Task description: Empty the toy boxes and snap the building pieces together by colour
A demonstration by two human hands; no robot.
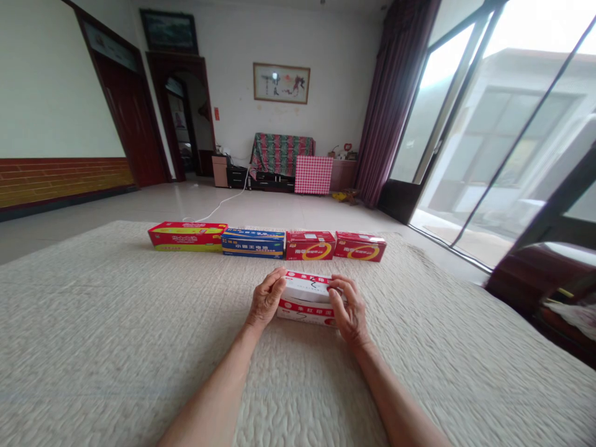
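A white box with red bands (307, 297) lies on the cream quilted surface (116, 335) in front of me. My left hand (266, 299) grips its left end with curled fingers. My right hand (348, 307) grips its right end, fingers pinched over the top edge. Beyond the box stands a row of boxes along the far edge: a red and yellow box (187, 236), a blue box (252, 243), and two red boxes (310, 246) (360, 246).
The quilted surface stretches wide to both sides. Beyond it lies a tiled floor with a white cable (223, 203), a covered cabinet (282, 155) and a checked red cloth (313, 174) at the back wall. Glass doors (488, 136) stand at the right.
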